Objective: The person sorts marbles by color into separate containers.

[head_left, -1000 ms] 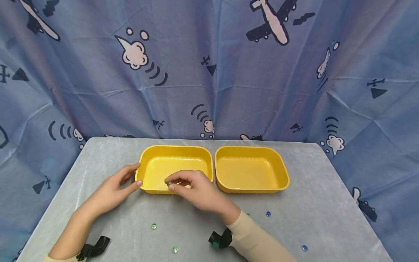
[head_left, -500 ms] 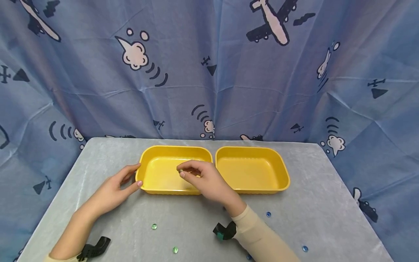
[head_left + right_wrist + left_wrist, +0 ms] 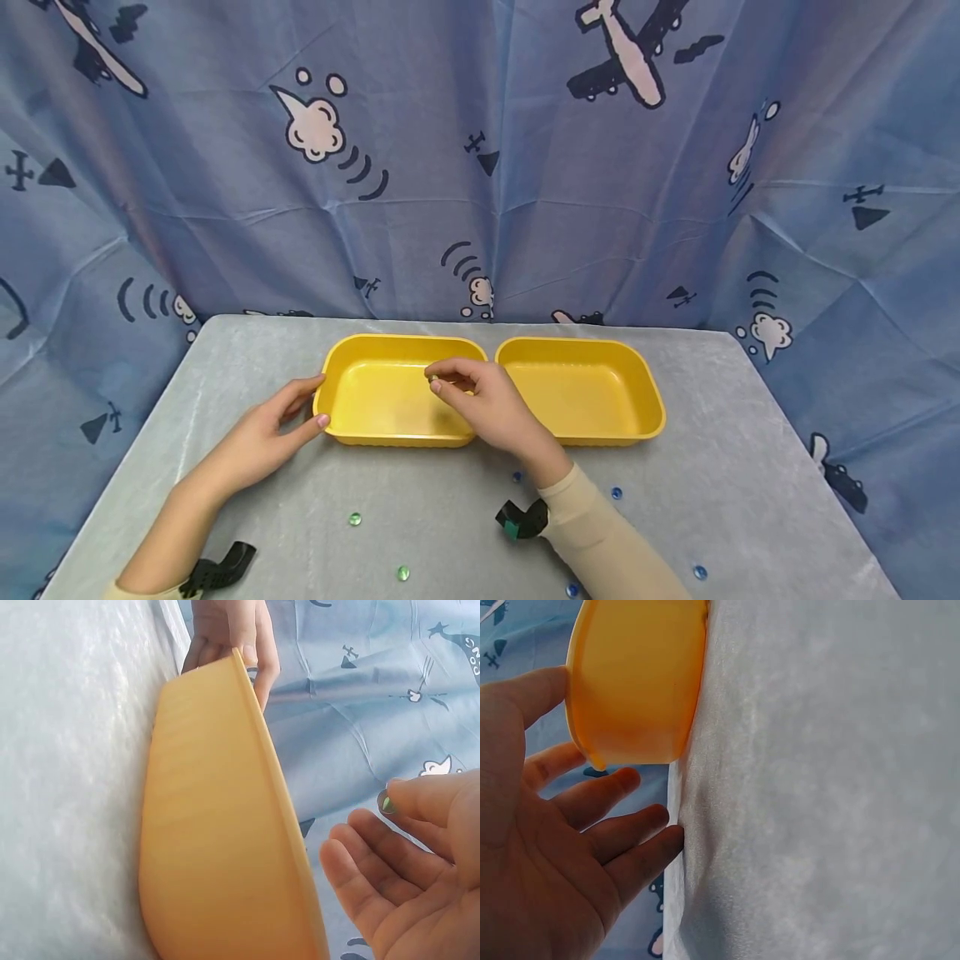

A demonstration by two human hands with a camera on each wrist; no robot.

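Observation:
My right hand [image 3: 487, 404] pinches a small green glass gem [image 3: 386, 802] between thumb and forefinger. It is held above the right part of the left yellow tray [image 3: 382, 437]; the other fingers are loosely bent. At that tray's left end, my left hand [image 3: 266, 433] touches the rim with thumb and forefinger. In the left wrist view, the remaining fingers of the left hand [image 3: 570, 840] are spread and hold nothing. Green gems [image 3: 355, 519] and blue gems [image 3: 617, 493] lie on the grey cloth in front of the trays.
A second yellow tray [image 3: 656, 417] stands close beside the first, on its right. Grey cloth covers the table [image 3: 750, 467]. Behind it hangs a blue curtain [image 3: 420, 167] printed with planes. Each wrist carries a black camera mount [image 3: 521, 518].
My right hand has moved right and away from me over the left tray, with the gem still pinched. A blue gem near its wrist has come into view. My left hand stays at the rim.

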